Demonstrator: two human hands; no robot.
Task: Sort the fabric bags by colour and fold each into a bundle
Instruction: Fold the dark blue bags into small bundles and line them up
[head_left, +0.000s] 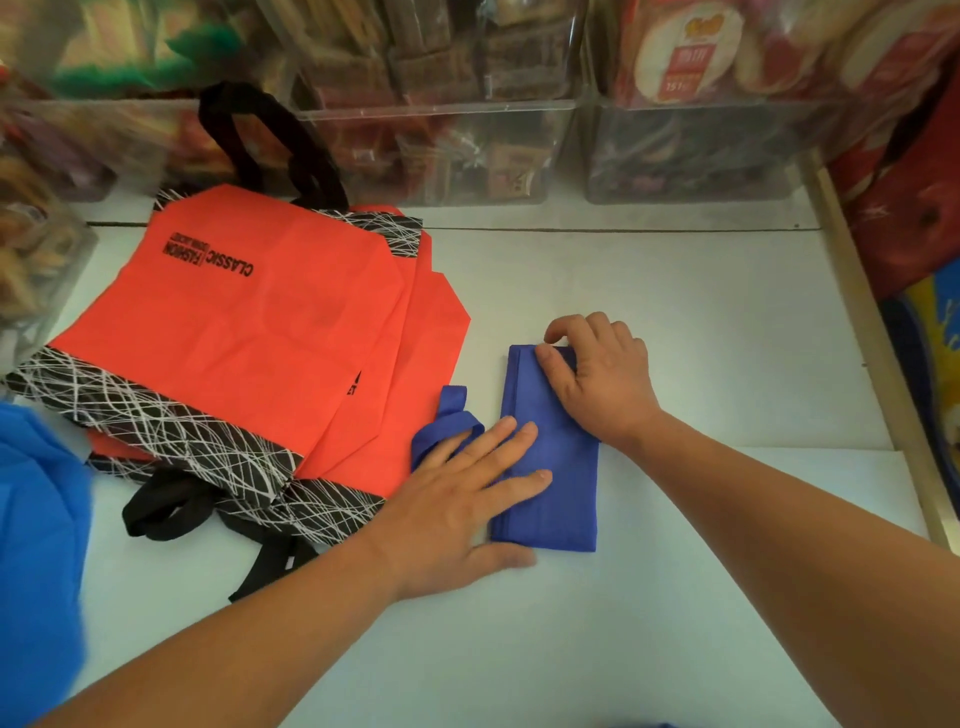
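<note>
A dark blue fabric bag (558, 488), folded into a narrow strip, lies on the white table (701, 338). My left hand (462, 499) presses flat on its near left part with straight fingers, covering a blue handle loop (447, 415) that sticks out to the left. My right hand (597, 374) rests on the strip's far end, its fingers bent and the thumb and fingertips pinching the top fold. To the left lies a stack of orange bags (249, 332) with black-and-white scribble trim and black handles.
Light blue fabric (36, 545) lies at the left edge. Clear plastic boxes (441, 145) of packaged goods line the back of the table. A wooden edge strip (872, 364) and colourful packages bound the right side.
</note>
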